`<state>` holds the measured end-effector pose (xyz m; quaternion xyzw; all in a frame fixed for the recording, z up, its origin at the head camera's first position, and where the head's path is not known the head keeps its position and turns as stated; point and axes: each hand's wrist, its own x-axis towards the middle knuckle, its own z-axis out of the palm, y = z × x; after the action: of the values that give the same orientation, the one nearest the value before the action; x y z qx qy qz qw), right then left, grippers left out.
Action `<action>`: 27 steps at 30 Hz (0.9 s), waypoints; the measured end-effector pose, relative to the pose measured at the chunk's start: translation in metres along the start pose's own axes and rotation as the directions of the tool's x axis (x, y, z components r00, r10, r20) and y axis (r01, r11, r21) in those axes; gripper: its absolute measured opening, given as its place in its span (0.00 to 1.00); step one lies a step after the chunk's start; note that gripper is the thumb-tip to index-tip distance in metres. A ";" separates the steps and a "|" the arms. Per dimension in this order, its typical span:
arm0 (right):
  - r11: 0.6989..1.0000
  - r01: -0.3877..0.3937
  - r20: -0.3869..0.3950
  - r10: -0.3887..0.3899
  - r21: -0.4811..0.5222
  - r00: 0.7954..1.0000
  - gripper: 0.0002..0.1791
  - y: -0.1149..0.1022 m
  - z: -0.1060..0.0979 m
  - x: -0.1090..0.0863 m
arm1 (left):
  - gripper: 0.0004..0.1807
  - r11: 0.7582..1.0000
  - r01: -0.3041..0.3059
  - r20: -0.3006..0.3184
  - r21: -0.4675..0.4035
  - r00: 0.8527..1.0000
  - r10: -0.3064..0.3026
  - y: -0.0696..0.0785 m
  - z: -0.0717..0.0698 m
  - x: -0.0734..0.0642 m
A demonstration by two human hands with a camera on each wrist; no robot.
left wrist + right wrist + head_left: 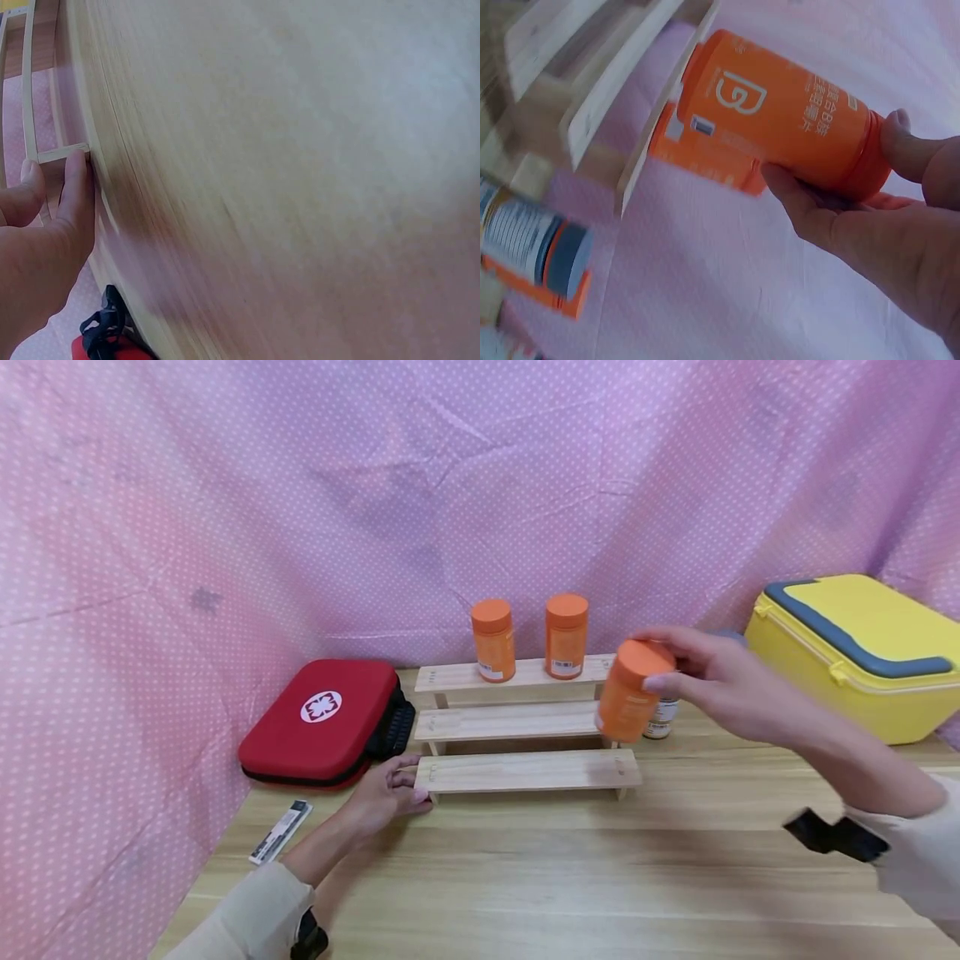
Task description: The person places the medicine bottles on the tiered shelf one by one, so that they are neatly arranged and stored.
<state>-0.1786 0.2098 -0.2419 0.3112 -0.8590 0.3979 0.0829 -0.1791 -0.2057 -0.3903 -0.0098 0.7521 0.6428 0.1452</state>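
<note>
While my left hand [380, 795] pinches the three-tier wooden rack [513, 722] at its lower left, my right hand [723, 685] grips an orange vitamin B bottle [628, 697] by its cap end, tilted near the rack's right side; two matching bottles [566, 639] stand on the top tier.

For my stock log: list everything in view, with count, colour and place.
Rack: 1, pale wood, centre
Orange bottles: 3, orange, two on top tier, one held
White bottle: 1, white, right of rack
Orange item: 1, orange, partly behind white bottle
Yellow box: 1, yellow, far right
Blue item: 1, blue, left of yellow box
Red case: 1, red, left
Black item: 1, black, beside red case
Packet: 1, white, in front of red case
Table: 1, light wood, underneath
Cloth: 1, pink, behind
Left hand: 1, gripping rack's left end
Right hand: 1, holding orange bottle
Sleeves: 2, beige, forearms
Wristbands: 2, black, wrists
</note>
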 end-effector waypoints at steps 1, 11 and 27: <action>1.000 -0.003 0.014 0.002 0.018 1.000 0.22 -0.003 0.006 0.006 | 0.31 1.000 -0.004 0.009 0.000 1.000 0.004 0.000 0.000 0.000; 0.989 -0.049 0.051 0.043 0.143 0.998 0.20 -0.012 0.072 0.071 | 0.31 1.000 0.007 0.012 -0.003 1.000 -0.007 -0.001 -0.002 0.001; 0.975 -0.179 0.120 0.163 0.135 0.979 0.27 -0.007 0.121 0.104 | 0.31 1.000 -0.012 0.022 -0.008 1.000 0.013 -0.004 -0.004 0.003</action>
<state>-0.2445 0.0687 -0.2775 0.2622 -0.8546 0.4478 -0.0212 -0.1816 -0.2098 -0.3943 0.0013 0.7481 0.6466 0.1493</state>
